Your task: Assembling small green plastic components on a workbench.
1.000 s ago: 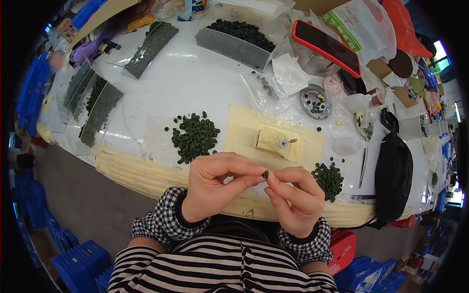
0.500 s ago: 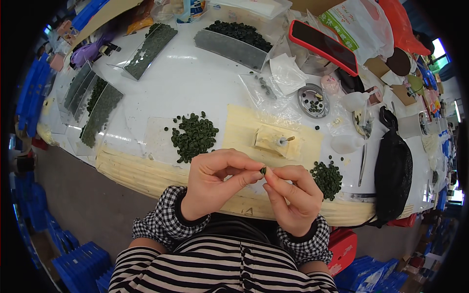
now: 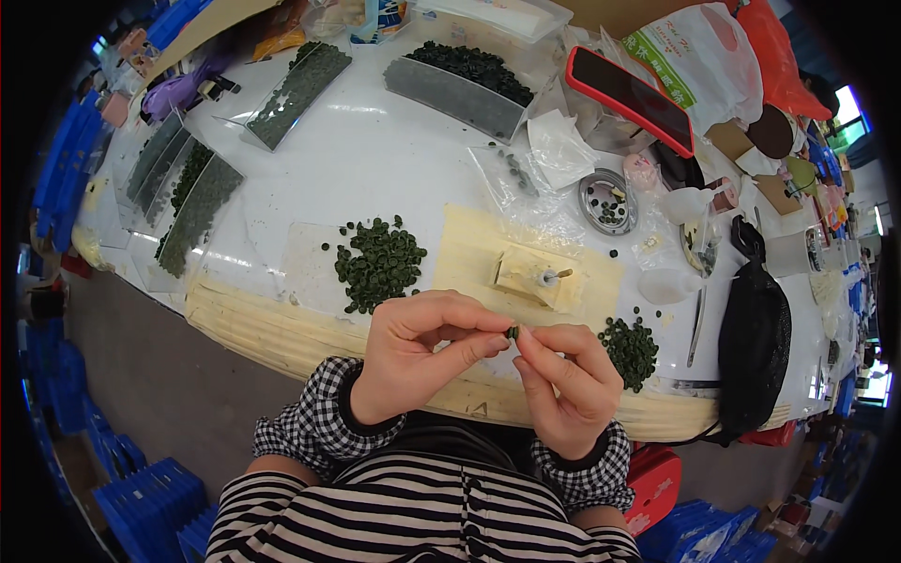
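Note:
A small dark green disc is pinched between the fingertips of both hands, above the table's near edge. My left hand grips it from the left with thumb and forefinger. From the other side my right hand has its fingertips on it. Just beyond the left hand lies a large pile of similar green discs. A smaller pile sits right of the right hand. Past the hands, a cream-coloured block with a short metal pin stands on a yellow sheet.
Clear trays with dark discs stand at the back and left. A red-cased phone leans at the back right. Near it are a round tin, plastic bags and tissue. A black mesh bag lies at the right; tweezers lie beside it.
The view has shifted slightly, so the table appears a little further right. Both hands keep their pinch on the disc, which seems turned a little between the fingertips.

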`<control>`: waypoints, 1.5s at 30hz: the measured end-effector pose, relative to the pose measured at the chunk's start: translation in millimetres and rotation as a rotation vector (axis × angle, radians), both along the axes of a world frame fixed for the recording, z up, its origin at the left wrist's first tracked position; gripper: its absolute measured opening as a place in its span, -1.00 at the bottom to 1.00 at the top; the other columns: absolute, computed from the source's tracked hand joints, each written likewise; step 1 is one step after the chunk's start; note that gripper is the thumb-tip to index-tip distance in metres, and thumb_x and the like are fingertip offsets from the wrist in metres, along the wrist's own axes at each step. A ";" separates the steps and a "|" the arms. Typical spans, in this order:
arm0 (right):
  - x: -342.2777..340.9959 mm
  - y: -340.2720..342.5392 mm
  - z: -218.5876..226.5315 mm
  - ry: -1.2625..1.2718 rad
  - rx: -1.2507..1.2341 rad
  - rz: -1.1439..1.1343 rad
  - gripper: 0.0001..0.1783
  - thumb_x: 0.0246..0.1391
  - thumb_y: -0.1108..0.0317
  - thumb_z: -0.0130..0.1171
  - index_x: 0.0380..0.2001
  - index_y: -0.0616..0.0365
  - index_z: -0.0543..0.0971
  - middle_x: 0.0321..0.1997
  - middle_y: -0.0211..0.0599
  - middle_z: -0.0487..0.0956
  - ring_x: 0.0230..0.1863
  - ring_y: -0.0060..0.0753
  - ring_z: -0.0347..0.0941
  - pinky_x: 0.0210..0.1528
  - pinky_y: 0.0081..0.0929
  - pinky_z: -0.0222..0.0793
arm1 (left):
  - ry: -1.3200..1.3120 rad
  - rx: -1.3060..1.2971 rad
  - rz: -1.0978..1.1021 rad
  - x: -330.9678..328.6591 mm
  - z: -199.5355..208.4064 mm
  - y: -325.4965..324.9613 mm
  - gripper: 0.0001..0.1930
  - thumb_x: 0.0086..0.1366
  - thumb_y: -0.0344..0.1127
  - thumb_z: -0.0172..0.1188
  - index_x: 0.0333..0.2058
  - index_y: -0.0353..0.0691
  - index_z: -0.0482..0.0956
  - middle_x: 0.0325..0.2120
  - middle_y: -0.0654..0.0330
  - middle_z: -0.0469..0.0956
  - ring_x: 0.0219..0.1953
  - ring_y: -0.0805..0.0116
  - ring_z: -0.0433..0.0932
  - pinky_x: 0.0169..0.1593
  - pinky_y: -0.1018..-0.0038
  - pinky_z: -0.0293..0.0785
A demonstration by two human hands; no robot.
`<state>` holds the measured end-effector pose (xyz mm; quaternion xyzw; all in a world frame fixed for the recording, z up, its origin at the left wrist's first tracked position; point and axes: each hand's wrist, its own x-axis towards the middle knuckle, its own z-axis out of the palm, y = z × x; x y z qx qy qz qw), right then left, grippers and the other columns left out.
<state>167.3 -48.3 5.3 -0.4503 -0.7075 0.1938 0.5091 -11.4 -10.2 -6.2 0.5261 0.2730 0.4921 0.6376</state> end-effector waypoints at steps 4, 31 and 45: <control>-0.3 -0.2 1.5 -0.009 -0.014 -0.004 -0.63 -0.14 0.64 0.34 -0.16 0.19 0.67 -0.25 -0.20 0.62 -0.31 -0.34 0.55 -0.30 -0.55 0.45 | 0.009 0.013 0.003 -0.6 -0.1 0.5 -0.80 0.19 -0.63 0.23 -0.18 -0.39 0.63 -0.29 0.07 0.62 -0.25 0.43 0.61 -0.18 0.58 0.56; -0.1 -0.7 -0.9 0.004 -0.011 0.002 -0.61 -0.15 0.64 0.34 -0.15 0.19 0.67 -0.26 -0.20 0.61 -0.32 -0.34 0.54 -0.31 -0.57 0.44 | 0.030 0.032 0.037 0.5 -1.6 0.7 -0.81 0.18 -0.62 0.25 -0.21 -0.38 0.64 -0.33 0.10 0.63 -0.28 0.45 0.61 -0.21 0.59 0.54; 0.9 -1.1 0.6 0.028 -0.067 0.041 -0.60 -0.16 0.66 0.34 -0.15 0.21 0.67 -0.26 -0.20 0.60 -0.31 -0.36 0.54 -0.29 -0.57 0.46 | 0.211 0.263 0.137 0.2 0.5 3.8 -0.82 0.14 -0.61 0.28 -0.25 -0.34 0.67 -0.40 0.09 0.66 -0.37 0.42 0.64 -0.28 0.59 0.54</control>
